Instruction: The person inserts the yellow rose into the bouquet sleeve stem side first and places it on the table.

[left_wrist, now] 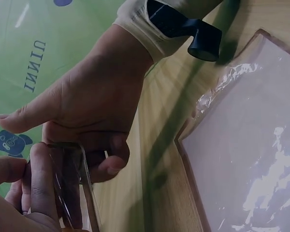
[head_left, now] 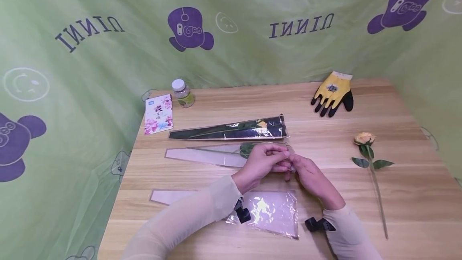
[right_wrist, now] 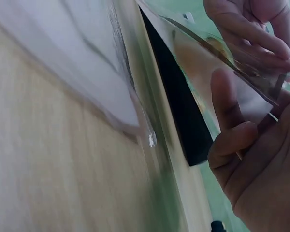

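Both hands meet at the wide end of a clear flower sleeve (head_left: 205,157) with a white panel. A rose lies inside; its green leaves (head_left: 246,150) show in the head view, while its yellow bloom (right_wrist: 215,46) appears through the plastic in the right wrist view. My left hand (head_left: 260,165) pinches the sleeve's edge between thumb and fingers. From the other side my right hand (head_left: 311,175) has its fingers curled at the same edge, with its thumb stretched out in the left wrist view. Nearest the body lies another white-panelled sleeve (head_left: 274,212), flat and partly under the left forearm.
Behind the hands lies a black sleeve (head_left: 231,129) holding a yellow rose. A loose peach rose (head_left: 365,139) lies at right, a yellow-black glove (head_left: 333,93) at the back right. A floral card (head_left: 159,114) and a white-capped jar (head_left: 183,93) are at the back left.
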### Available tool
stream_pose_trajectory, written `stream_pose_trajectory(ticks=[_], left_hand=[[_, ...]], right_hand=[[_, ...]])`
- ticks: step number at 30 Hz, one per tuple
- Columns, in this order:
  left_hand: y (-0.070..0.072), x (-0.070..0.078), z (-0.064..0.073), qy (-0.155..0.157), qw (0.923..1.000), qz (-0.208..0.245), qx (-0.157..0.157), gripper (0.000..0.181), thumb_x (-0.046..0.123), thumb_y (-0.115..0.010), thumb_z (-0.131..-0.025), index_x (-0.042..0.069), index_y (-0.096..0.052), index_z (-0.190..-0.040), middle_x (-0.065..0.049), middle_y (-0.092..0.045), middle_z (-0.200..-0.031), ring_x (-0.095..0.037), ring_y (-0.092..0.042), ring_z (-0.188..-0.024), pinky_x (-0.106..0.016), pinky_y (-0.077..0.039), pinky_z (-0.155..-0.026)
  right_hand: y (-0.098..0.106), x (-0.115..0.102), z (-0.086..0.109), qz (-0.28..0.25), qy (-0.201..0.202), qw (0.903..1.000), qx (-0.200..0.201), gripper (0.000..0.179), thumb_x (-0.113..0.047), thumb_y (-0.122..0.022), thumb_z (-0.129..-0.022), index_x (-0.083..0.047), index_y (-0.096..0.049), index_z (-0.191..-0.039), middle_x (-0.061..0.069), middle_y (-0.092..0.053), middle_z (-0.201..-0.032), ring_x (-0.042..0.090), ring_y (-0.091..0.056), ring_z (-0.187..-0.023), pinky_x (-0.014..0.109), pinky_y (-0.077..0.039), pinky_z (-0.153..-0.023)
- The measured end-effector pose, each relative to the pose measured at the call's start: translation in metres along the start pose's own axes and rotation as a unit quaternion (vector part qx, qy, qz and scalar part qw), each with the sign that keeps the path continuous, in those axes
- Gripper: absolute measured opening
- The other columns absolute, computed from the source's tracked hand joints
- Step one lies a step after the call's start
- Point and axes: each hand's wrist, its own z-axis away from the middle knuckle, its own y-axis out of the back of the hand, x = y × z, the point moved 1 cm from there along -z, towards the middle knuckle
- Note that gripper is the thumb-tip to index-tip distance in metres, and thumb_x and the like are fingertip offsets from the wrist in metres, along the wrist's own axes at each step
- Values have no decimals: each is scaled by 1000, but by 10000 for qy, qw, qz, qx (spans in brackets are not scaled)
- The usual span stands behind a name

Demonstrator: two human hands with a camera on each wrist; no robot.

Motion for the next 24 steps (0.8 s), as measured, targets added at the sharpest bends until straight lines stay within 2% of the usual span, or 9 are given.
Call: stream_pose_trajectory(ticks=[3, 5, 8, 10, 14, 19, 21, 24], left_hand=[[1, -2, -5, 21, 10000, -2, 11, 15, 0, -74, -91, 3, -74, -105, -24, -72, -101, -20, -73, -72, -32, -65, -73], [3, -5, -10, 20, 10000, 16, 55, 14, 0, -73, -91, 3, -74, -105, -25, -71, -102, -21, -73, -72, -33, -65, -74], [8, -8, -17, 54, 9998, 4, 181, 13, 0, -72, -92, 2, -73, -105, -23, -72, -99, -23, -74, -74, -34, -65, -75], [13, -10, -19, 97, 9996, 38, 248, 14, 0, -70, -94, 1, -72, -108, -20, -73, -98, -25, -74, -77, -34, -65, -76], [23, -8, -17, 35, 9996, -114, 248, 20, 6, -69, -97, -3, -70, -115, -16, -73, -103, -28, -75, -82, -34, -64, -78], [43, 1, -9, -346, 9964, -779, 20, 30, 12, -69, -98, -4, -67, -122, -20, -71, -111, -30, -74, -84, -36, -65, -79], [52, 3, -6, -386, 9938, -1039, -38, 31, 12, -69, -98, -4, -66, -124, -22, -70, -111, -32, -74, -84, -37, -65, -78], [64, 3, 0, -284, 9899, -1386, -17, 30, 13, -69, -98, -3, -66, -124, -20, -71, -106, -31, -74, -84, -39, -65, -78]], right_hand=[[6, 1, 3, 285, -236, 9982, 476, 49, -15, -20, -114, 4, -59, -135, 11, -68, -73, 27, -64, -75, 24, -50, -83], [10, 3, 4, 448, -399, 9947, 829, 46, -18, -25, -114, 1, -62, -135, 11, -70, -82, 28, -62, -72, 25, -50, -78], [13, 4, 2, 617, -662, 9885, 1215, 38, -25, -41, -112, -4, -67, -131, 12, -72, -96, 31, -62, -69, 28, -53, -68], [13, 4, -1, 777, -792, 9838, 1407, 34, -29, -53, -108, -6, -69, -127, 13, -72, -98, 32, -62, -67, 28, -54, -61], [11, 3, -8, 1480, -881, 9691, 1765, 31, -34, -69, -99, -8, -76, -114, 6, -70, -84, 23, -60, -65, 26, -50, -53], [10, -1, -14, 2198, -1008, 9509, 1931, 35, -45, -73, -94, -11, -79, -99, -2, -71, -79, 17, -57, -60, 28, -47, -52], [11, -3, -15, 2310, -1107, 9483, 1873, 36, -47, -72, -94, -11, -79, -95, -3, -70, -78, 17, -57, -60, 30, -48, -53], [12, -3, -15, 2253, -1245, 9498, 1777, 31, -42, -72, -95, -12, -78, -90, -3, -70, -77, 17, -58, -62, 30, -49, -56]])
